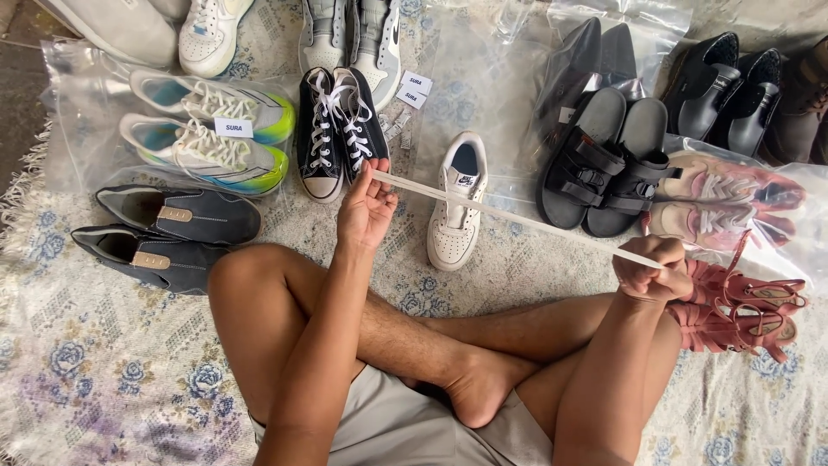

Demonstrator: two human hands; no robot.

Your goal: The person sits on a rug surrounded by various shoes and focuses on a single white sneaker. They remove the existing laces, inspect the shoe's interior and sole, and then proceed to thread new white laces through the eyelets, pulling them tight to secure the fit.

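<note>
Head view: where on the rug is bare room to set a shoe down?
Bare rug lies below the dark slip-ons, left of the person's knee. A smaller patch sits between the white sneaker and black sandals. The top rows are crowded.

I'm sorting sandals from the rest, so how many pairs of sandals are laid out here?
2: black strap sandals above the taut shoelace, pink strappy sandals beside the right hand. More may lie off-frame.
</note>
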